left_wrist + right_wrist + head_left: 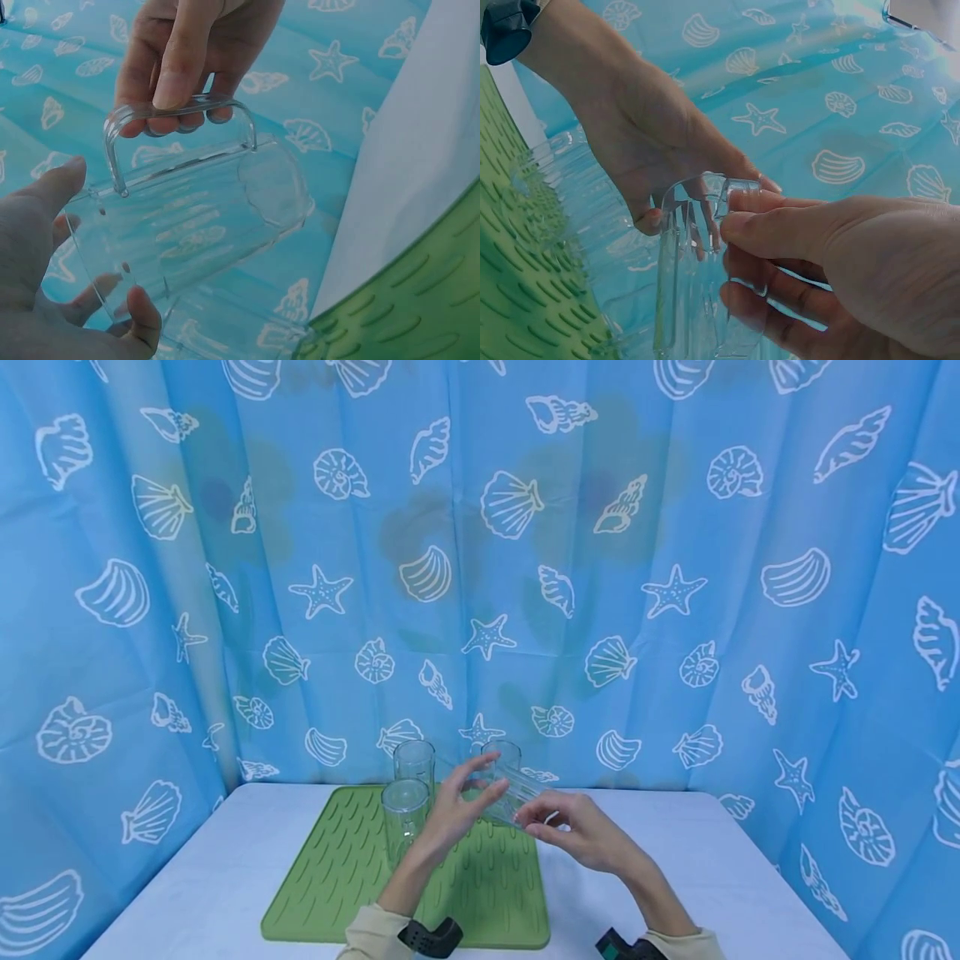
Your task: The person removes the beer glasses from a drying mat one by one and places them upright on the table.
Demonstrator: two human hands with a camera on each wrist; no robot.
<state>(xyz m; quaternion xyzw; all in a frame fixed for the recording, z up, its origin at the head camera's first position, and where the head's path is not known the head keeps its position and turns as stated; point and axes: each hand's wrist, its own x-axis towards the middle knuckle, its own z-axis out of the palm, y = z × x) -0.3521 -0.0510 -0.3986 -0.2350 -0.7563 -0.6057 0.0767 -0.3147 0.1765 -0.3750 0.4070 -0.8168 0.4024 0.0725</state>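
Note:
Clear glass mug [525, 789] is held tilted in the air above the green mat's right side. My right hand [585, 831] grips its handle [176, 109], thumb on one side and curled fingers on the other. At the mug's other end, my left hand [453, 806] has its thumb and fingers spread around the rim, with bent fingertips against the glass in the left wrist view. Left of the hands, one glass mug [405, 827] stands on the mat, with another glass mug [415, 760] behind it. A further glass [501, 752] is partly hidden behind my left fingers.
The green ridged mat [330, 893] lies on a white-covered table [202, 868]. Behind and at both sides hangs a blue curtain [480, 552] with white shell prints. Dark bands [431, 937] sit on both wrists.

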